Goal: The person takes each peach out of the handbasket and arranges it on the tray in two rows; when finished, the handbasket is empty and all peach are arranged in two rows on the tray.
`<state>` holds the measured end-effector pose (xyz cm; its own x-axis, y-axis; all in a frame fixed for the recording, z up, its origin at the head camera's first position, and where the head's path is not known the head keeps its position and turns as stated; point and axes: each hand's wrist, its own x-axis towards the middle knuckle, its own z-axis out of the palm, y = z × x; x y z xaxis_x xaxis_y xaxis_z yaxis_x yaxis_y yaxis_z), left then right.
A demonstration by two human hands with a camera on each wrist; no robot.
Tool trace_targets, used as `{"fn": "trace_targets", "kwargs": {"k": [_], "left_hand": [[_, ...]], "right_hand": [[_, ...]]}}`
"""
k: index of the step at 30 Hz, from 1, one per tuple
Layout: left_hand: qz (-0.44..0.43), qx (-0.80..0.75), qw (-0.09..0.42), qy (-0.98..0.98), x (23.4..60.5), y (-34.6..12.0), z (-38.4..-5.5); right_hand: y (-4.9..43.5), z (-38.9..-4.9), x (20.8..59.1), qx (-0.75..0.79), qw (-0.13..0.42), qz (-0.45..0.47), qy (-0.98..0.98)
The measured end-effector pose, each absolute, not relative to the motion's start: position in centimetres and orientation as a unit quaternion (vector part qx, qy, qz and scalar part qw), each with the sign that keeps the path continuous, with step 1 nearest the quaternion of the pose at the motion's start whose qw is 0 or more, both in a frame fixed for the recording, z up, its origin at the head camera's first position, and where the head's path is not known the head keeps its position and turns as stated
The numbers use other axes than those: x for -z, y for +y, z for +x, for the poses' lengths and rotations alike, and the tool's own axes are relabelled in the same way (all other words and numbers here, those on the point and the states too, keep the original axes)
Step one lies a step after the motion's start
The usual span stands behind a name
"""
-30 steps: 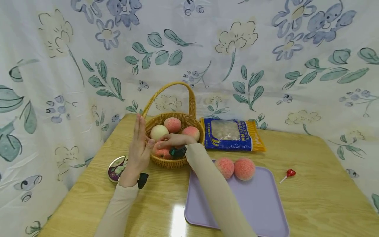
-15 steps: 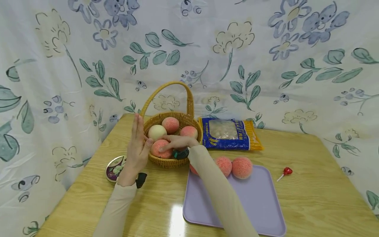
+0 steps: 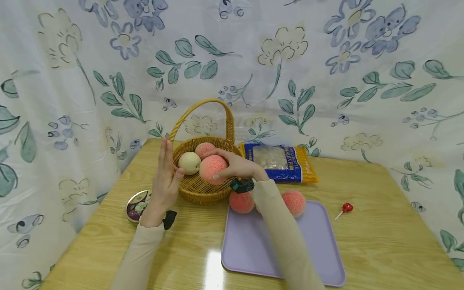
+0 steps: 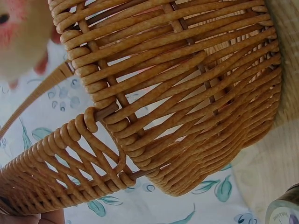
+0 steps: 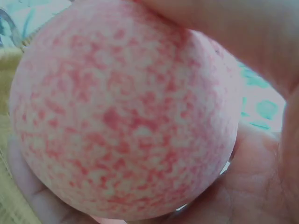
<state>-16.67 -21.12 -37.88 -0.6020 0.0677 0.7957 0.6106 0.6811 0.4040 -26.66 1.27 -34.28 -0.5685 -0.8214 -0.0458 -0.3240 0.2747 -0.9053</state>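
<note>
My right hand point(image 3: 237, 166) grips a pink-speckled peach point(image 3: 214, 169) over the wicker basket point(image 3: 208, 198), thumb in front and fingers on top. In the right wrist view the peach point(image 5: 126, 112) fills most of the picture, with fingers around it. My left hand point(image 3: 166, 185) stands upright at the basket's left side, fingers straight, close to the handle; whether it touches the handle is unclear. Inside the basket lie a cream-coloured peach point(image 3: 189, 163) and a pink peach point(image 3: 205, 150). The part of the basket behind my right hand is hidden.
A lilac tray point(image 3: 250, 249) bears pink peaches point(image 3: 241, 201), partly hidden by my right forearm. Behind it lies a blue-and-yellow food bag point(image 3: 275, 163). A red lollipop point(image 3: 347, 207) lies to the right, a round tin point(image 3: 135, 207) beside my left wrist. A floral curtain point(image 3: 232, 60) hangs behind.
My right hand has closed around the peach at the basket's front and lifted it up and to the right. The left hand keeps its place by the basket.
</note>
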Motion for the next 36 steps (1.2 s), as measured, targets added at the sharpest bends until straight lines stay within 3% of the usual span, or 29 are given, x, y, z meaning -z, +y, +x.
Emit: {"fn": "trace_targets", "kwargs": {"k": [18, 36], "left_hand": [[-0.211, 0.350, 0.386, -0.827, 38.1, -20.9, -16.9], [-0.205, 0.345, 0.396, -0.826, 38.0, -20.7, -16.7]], "right_hand": [[17.7, -22.9, 34.3, 0.531, 0.164, -0.297, 0.777], [29.3, -16.9, 38.8, 0.444, 0.094, -0.200, 0.868]]}}
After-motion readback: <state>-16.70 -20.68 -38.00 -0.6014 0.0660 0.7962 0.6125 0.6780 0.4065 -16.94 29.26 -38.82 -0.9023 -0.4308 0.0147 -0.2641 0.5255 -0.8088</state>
